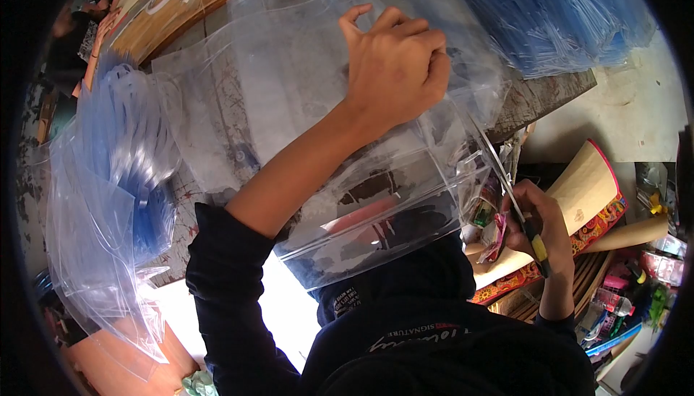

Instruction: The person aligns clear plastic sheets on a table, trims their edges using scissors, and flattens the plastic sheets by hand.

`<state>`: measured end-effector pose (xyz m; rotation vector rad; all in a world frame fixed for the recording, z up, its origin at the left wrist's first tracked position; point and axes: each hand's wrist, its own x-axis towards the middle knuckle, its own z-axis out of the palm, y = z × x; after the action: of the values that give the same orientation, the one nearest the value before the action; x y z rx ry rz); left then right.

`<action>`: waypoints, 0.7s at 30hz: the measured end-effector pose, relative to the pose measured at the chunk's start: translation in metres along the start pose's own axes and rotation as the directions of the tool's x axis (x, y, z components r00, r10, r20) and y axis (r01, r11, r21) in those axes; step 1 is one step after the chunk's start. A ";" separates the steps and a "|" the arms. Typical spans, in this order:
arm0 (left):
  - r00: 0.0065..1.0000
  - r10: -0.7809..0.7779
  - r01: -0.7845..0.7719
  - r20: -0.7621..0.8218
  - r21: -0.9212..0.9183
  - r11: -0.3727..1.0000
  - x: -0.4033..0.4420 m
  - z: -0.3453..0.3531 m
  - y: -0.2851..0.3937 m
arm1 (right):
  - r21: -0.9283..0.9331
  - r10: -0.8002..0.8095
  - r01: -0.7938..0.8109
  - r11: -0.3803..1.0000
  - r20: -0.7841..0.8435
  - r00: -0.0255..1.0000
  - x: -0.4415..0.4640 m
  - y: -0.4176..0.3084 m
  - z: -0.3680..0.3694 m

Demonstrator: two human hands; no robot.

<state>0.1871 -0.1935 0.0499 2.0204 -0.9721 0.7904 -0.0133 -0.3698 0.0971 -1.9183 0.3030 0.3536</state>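
Clear plastic sheeting (275, 71) lies over a worn table and hangs past its near edge. My left hand (397, 63) rests on the sheeting near the upper middle, its fingers curled; whether it pinches the plastic is hard to see. My right hand (538, 226), low at the right beyond the table's edge, is closed round scissors (537, 240) with a black and yellow handle. Their long blades point up and left to the right side of the plastic.
Stacks of bluish clear plastic lie at the left (137, 172) and the upper right (557, 13). Rolled material (589, 179) and a clutter of small colourful items (614, 295) are at the lower right. A person is partly visible at the far upper left.
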 end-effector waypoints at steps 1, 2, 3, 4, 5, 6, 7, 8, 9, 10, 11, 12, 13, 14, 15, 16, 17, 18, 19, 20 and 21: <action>1.000 -0.001 0.001 0.000 0.000 1.000 0.000 0.000 0.000 | -0.030 0.000 0.000 1.000 0.001 1.000 0.000 -0.001 0.000; 1.000 -0.003 0.003 0.002 0.000 1.000 0.000 0.000 0.000 | -0.030 0.001 0.000 1.000 0.001 1.000 0.000 0.000 0.000; 1.000 -0.005 0.005 0.004 0.000 1.000 0.000 0.000 0.000 | -0.013 -0.008 0.008 1.000 0.006 1.000 0.000 0.000 -0.001; 1.000 -0.007 0.007 0.004 0.000 1.000 0.000 0.002 -0.001 | 0.004 -0.016 0.016 1.000 0.010 1.000 0.000 0.001 -0.001; 1.000 0.001 -0.001 -0.023 -0.016 1.000 0.000 0.004 -0.002 | 0.004 -0.016 0.016 1.000 0.012 1.000 -0.001 -0.002 0.000; 0.999 0.007 -0.009 -0.051 -0.033 0.999 0.000 0.005 -0.003 | 0.015 0.000 0.000 1.000 0.001 1.000 -0.002 -0.006 0.001; 0.999 0.006 -0.007 -0.051 -0.032 0.999 0.000 0.005 -0.003 | 0.027 0.016 -0.016 1.000 -0.009 1.000 -0.003 -0.009 0.002; 0.999 0.003 -0.004 -0.048 -0.025 1.000 0.000 0.005 -0.003 | 0.027 0.016 -0.016 1.000 -0.008 1.000 -0.003 -0.008 0.003; 0.999 0.001 -0.002 -0.045 -0.019 1.000 0.000 0.005 -0.003 | -0.031 -0.011 0.009 0.999 -0.047 0.999 -0.004 -0.008 0.004; 0.999 0.000 -0.001 -0.045 -0.019 1.000 0.000 0.005 -0.003 | -0.088 -0.040 0.033 0.996 -0.085 0.996 -0.004 -0.007 0.005; 0.999 0.002 -0.003 -0.040 -0.018 1.000 0.000 0.005 -0.003 | -0.088 -0.040 0.032 0.996 -0.085 0.996 -0.005 -0.010 0.006; 0.999 0.005 -0.005 -0.036 -0.017 1.000 0.000 0.005 -0.003 | -0.221 -0.081 0.054 0.974 -0.118 0.990 -0.005 -0.014 0.009; 0.999 0.005 -0.006 -0.035 -0.017 1.000 0.000 0.005 -0.003 | -0.351 -0.127 0.069 0.934 -0.146 0.981 -0.005 -0.017 0.010; 0.999 0.005 -0.005 -0.036 -0.019 1.000 0.000 0.005 -0.003 | -0.351 -0.127 0.069 0.934 -0.146 0.981 -0.005 -0.017 0.011; 0.999 0.004 -0.005 -0.038 -0.021 1.000 0.000 0.005 -0.003 | -0.425 -0.212 0.129 0.896 -0.153 0.965 -0.004 -0.016 0.012; 0.999 0.004 -0.005 -0.037 -0.020 1.000 0.000 0.005 -0.003 | -0.497 -0.295 0.184 0.848 -0.153 0.943 -0.004 -0.015 0.012; 0.999 0.006 -0.007 -0.045 -0.023 1.000 0.000 0.005 -0.003 | -0.497 -0.295 0.185 0.848 -0.153 0.943 -0.005 -0.014 0.013; 0.999 0.007 -0.009 -0.052 -0.025 1.000 0.000 0.005 -0.003 | -0.547 -0.332 0.194 0.814 -0.166 0.928 -0.005 -0.014 0.013; 0.999 0.007 -0.008 -0.052 -0.025 1.000 0.000 0.006 -0.003 | -0.596 -0.370 0.200 0.778 -0.177 0.912 -0.006 -0.013 0.013; 0.999 0.007 -0.008 -0.049 -0.022 1.000 0.000 0.006 -0.003 | -0.596 -0.369 0.199 0.778 -0.177 0.912 -0.006 -0.014 0.013; 0.999 0.007 -0.008 -0.046 -0.019 1.000 0.000 0.006 -0.003 | -0.605 -0.378 0.203 0.770 -0.177 0.909 -0.005 -0.016 0.014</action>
<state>0.1908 -0.1968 0.0454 1.9750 -0.9578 0.8250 -0.0136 -0.3504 0.1076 -2.5861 0.0743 -0.0719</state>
